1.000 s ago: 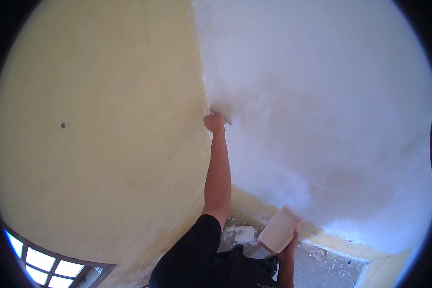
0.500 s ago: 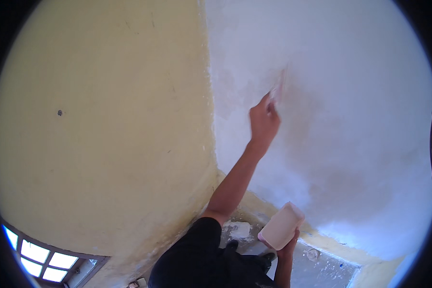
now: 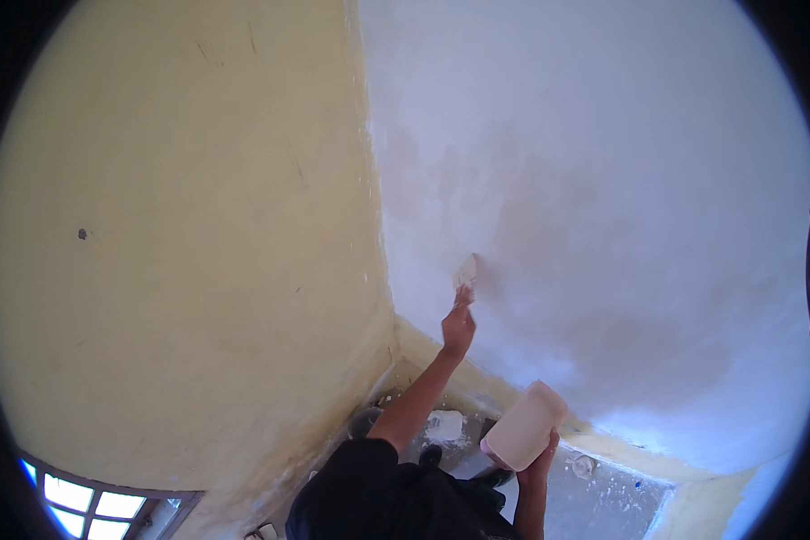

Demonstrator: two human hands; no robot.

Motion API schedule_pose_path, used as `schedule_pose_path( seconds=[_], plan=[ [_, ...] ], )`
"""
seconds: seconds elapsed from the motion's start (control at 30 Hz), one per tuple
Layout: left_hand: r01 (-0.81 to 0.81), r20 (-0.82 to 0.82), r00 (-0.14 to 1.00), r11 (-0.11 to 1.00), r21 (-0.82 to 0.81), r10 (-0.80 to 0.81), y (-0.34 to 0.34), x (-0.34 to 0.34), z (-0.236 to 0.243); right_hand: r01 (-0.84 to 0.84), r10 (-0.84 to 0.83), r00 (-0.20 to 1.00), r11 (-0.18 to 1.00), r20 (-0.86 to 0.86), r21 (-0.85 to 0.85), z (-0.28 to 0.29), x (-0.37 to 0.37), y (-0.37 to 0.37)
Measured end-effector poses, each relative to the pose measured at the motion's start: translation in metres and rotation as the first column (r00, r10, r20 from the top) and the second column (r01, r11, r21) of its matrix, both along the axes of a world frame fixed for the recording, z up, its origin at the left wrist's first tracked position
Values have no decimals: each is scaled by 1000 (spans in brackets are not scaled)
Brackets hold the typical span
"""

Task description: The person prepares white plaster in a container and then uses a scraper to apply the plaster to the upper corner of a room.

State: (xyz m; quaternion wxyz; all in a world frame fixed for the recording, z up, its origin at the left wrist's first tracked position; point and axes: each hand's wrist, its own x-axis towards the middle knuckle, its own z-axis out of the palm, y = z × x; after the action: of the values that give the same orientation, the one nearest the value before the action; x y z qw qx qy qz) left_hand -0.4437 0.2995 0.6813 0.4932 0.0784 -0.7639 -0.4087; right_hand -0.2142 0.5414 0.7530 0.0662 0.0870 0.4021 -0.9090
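My left hand (image 3: 458, 328) grips a putty knife (image 3: 467, 268) whose pale, smeared blade is against the white patchy wall (image 3: 630, 198), right of the corner with the yellow wall (image 3: 180, 234). My right hand (image 3: 538, 463) holds a pale pinkish rectangular slab or container (image 3: 523, 421) low in front of the white wall; I cannot make out which it is. My right fingers are partly hidden behind it.
A yellow band (image 3: 436, 351) runs along the white wall's foot. Below lies a grey, white-spattered floor (image 3: 612, 504) with a white lump (image 3: 445, 423) and dark objects I cannot make out. A window (image 3: 94, 508) with a dark frame sits at lower left.
My left hand has moved from the corner up and rightward across the white wall, then down to a lower spot. My right hand and what it holds are almost in the same place.
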Motion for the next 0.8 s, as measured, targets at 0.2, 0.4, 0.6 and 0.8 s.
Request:
schedule_pose_path(
  seconds=[0.2, 0.4, 0.6, 0.8],
  plan=[
    [-470, 214, 882, 791, 391, 419, -154, -37, -29, -94, 98, 992, 994, 79, -50, 12, 1, -19],
    [-474, 103, 880, 839, 268, 464, -142, -91, 132, -69, 71, 996, 997, 53, -44, -5, -5, -10],
    [-24, 40, 999, 967, 253, 14, -29, 5, 238, -142, 144, 988, 989, 51, -37, 0, -6, -24],
    [6, -251, 966, 967, 254, 60, -53, 17, 127, -152, 152, 988, 987, 6, -50, 13, -12, -30]
  ],
)
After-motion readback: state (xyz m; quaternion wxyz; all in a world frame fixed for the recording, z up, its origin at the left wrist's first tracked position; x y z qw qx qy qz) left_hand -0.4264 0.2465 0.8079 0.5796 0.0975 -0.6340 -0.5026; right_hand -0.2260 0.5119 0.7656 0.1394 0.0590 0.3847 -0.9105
